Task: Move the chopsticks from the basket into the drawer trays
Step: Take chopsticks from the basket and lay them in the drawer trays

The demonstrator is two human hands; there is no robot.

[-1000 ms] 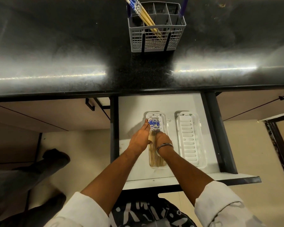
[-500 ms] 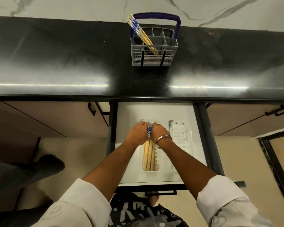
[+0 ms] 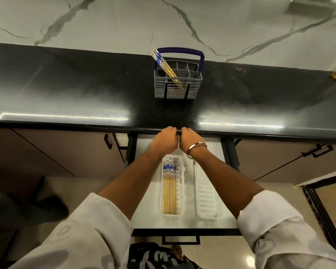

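seen from above, a person's left hand and right hand sit side by side at the front edge of a black surface, above an open drawer; each grip is loosely curled and holds nothing. a few blue-tipped chopsticks lean in a grey basket on the surface. more chopsticks lie in the left white tray, with the right tray just beside it.

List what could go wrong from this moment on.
1. The chopsticks left in the basket lean far left; a hasty pull might tip it.
2. The left tray looks nearly full, so more could spill over.
3. Both hands are by the counter edge, over the open drawer; a bump could slide it.
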